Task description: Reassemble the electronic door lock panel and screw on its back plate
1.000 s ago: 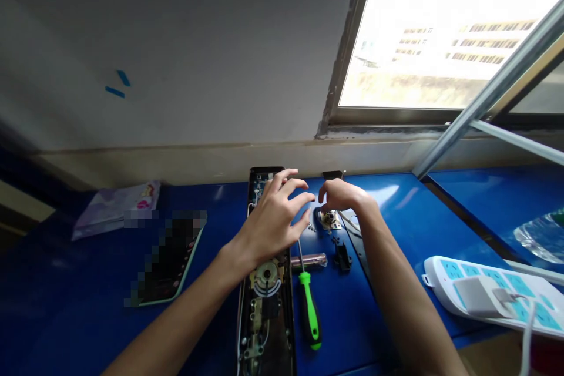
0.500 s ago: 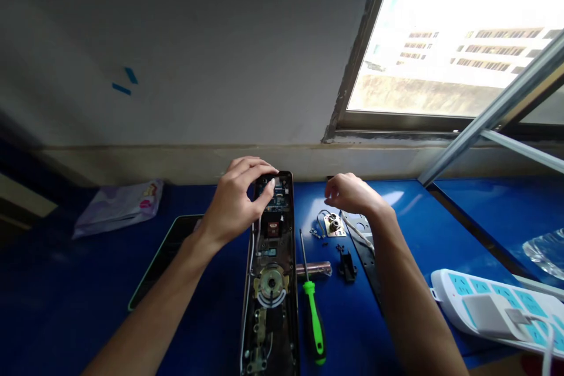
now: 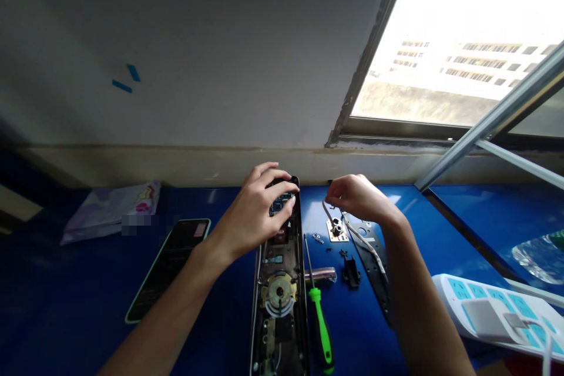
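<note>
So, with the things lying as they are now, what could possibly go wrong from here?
The right hand seems to pinch a thin wire beside the small metal part; a hard pull might strain the wire. The loose screws lie on the table near the screwdriver; a bump could scatter them. The left hand arches over the circuit board in the open case; pressing down might damage it.

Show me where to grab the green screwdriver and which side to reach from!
Take its thick green-and-black handle, probably from above and slightly right. That end is wide and points toward you, while the opened case lies close on its left. The thin shaft slants across the pinkish cylinder, so it looks harder to grip.
</note>
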A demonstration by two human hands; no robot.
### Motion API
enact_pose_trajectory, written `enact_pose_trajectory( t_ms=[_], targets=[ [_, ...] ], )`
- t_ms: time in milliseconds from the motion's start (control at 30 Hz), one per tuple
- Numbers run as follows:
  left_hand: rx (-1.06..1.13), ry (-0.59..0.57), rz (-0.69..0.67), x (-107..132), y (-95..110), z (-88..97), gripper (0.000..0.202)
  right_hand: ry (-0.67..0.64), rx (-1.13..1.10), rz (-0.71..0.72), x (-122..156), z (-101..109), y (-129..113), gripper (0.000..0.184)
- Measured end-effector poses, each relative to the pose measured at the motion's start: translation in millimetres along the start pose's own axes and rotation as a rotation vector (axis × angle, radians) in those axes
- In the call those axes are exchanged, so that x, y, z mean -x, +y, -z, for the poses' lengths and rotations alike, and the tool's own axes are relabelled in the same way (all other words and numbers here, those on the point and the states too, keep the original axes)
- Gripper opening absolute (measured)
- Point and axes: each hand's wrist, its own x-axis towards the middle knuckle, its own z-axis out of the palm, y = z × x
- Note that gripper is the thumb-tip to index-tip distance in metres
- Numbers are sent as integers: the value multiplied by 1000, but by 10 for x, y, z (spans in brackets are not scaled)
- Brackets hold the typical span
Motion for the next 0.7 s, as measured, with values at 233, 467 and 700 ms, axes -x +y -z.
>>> enact_pose_trajectory(
  t_ms=[233, 467, 700],
  targets=[
    [19, -35, 81, 20, -251, 279, 17, 276, -495, 219, 89, -158, -532, 8],
    [4, -64, 90, 63, -299, 228, 14, 273, -277, 253, -45, -372, -609, 10],
    [-17, -96, 44, 91, -312, 41, 11, 225, -195, 293, -61, -415, -582, 12]
  ],
)
